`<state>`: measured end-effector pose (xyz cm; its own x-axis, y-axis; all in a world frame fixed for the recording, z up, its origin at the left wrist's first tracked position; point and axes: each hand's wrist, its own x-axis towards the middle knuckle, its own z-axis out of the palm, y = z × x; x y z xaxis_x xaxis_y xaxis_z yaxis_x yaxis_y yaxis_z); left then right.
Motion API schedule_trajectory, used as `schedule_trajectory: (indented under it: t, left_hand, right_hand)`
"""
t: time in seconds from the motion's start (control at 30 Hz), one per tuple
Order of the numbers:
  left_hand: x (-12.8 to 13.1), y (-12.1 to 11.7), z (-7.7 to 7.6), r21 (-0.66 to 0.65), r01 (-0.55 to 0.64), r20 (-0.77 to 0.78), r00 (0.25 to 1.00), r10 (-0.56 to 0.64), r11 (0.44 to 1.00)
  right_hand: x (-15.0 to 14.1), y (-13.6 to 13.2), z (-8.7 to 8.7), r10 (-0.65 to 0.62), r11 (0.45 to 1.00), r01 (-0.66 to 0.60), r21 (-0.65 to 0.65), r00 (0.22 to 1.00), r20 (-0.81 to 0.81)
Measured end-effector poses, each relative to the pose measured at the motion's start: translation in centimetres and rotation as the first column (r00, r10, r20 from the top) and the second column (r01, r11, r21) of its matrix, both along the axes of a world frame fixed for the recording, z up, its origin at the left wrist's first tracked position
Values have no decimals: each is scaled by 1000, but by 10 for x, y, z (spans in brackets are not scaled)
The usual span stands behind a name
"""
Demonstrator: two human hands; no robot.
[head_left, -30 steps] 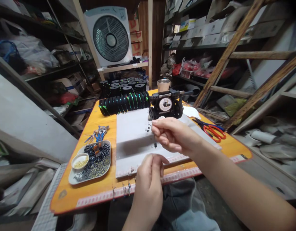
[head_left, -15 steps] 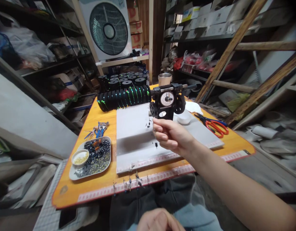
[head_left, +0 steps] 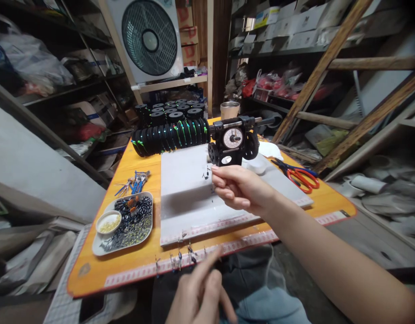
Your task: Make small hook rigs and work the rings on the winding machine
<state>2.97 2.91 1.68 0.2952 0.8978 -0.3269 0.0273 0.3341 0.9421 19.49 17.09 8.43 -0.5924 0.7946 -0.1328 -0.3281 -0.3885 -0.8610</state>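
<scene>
My right hand (head_left: pixel 239 185) is raised over the white board (head_left: pixel 180 198), thumb and fingertips pinched together. Small black pieces (head_left: pixel 206 174) show right beside these fingertips; whatever the pinch holds is too fine to make out. My left hand (head_left: pixel 201 294) is low in front of the table's near edge, holding nothing visible, with its index finger stretched out and the fingers apart. Just beyond it, small dark metal pieces (head_left: pixel 191 256) line the table edge by a pink-marked measuring strip (head_left: pixel 140 271). Behind my right hand stands a black geared device with a round dial (head_left: pixel 233 138).
Black spools wound with green line (head_left: pixel 170 137) sit on the device's shaft. A tray (head_left: pixel 150 225) of small dark parts, with a small white bowl (head_left: pixel 98 224), stands left. Blue-handled pieces (head_left: pixel 137 182) lie behind it. Red-handled pliers (head_left: pixel 307 182) lie right; a cup (head_left: pixel 229 110) stands behind.
My left hand has risen towards the table edge, and its curled fingers have opened with the index stretched out. My right hand keeps its pinch nearly in place. The view has shifted slightly.
</scene>
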Motion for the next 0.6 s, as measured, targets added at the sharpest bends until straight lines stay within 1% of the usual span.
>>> schedule_trajectory:
  t: [0.03,0.07,0.1,0.13,0.17,0.2,0.23,0.27,0.3,0.33,0.4,0.47,0.5,0.53,0.6]
  left_hand:
    - [-1,7,8,70,-37,-127,991,46,997]
    - [0,15,15,147,-80,-193,975,108,986]
    - [1,25,23,262,-136,-225,954,197,956]
    - [4,35,30,394,-175,-250,924,288,902]
    - [7,46,35,513,-175,-247,907,340,841]
    - [11,57,40,603,-124,-245,911,331,788]
    - [14,67,43,650,-57,-252,925,286,758]
    - [17,74,46,668,-15,-246,939,239,744]
    - [20,80,47,670,23,-245,951,191,742]
    - [22,82,47,661,35,-238,957,165,749]
    - [24,78,44,606,38,-209,971,113,795]
    - [24,64,37,516,28,-96,995,25,856]
    - [23,56,32,466,10,11,1000,-17,885]
    - [23,47,26,419,-17,156,986,-54,908]
    - [22,31,15,256,-56,427,902,-61,965]
  right_hand:
    - [0,0,2,15,999,-16,28,1000,18]
    - [0,-1,4,24,998,-25,51,999,35]
    - [0,-2,7,30,997,-34,67,998,51]
    - [-1,-3,10,36,996,-42,77,997,67]
    - [-1,-3,12,40,995,-47,84,996,80]
    - [-1,-4,14,42,995,-49,88,995,90]
    - [-2,-5,16,42,995,-50,92,994,97]
    - [-2,-5,17,42,994,-52,96,994,101]
    - [-2,-5,18,42,993,-52,102,994,103]
    - [-2,-5,18,41,993,-52,104,994,103]
    - [-1,-5,16,31,996,-38,87,996,86]
    - [1,-3,10,0,999,-2,38,999,33]
    - [2,-2,7,-18,1000,18,9,1000,3]
    - [3,-1,4,-32,999,32,-18,999,-22]
    - [4,0,-2,-37,998,35,-49,998,-49]
